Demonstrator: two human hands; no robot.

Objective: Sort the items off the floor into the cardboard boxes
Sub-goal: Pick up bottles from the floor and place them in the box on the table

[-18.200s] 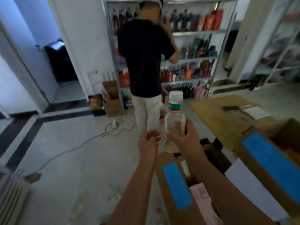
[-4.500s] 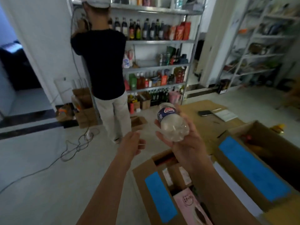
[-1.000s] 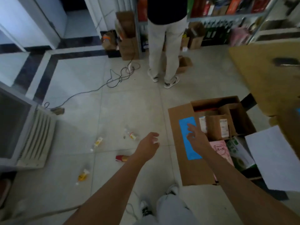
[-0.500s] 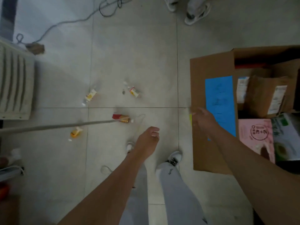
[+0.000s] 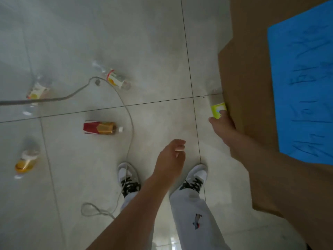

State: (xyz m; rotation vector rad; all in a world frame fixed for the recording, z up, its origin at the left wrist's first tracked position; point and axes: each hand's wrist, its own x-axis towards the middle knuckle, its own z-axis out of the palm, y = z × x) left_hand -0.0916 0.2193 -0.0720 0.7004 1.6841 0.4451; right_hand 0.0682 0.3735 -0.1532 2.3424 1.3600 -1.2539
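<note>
As the green-labelled bottle lies lengthways against the box flap, my right hand touches it, grip unclear, nearer than my loose, empty left hand.

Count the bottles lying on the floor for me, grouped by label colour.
Red-label bottle: 1
White-and-yellow-label bottles: 2
Lime-green-label bottle, beside the cardboard box: 1
Pale-band bottle with amber liquid, blurred: 1
Total: 5 bottles
</note>
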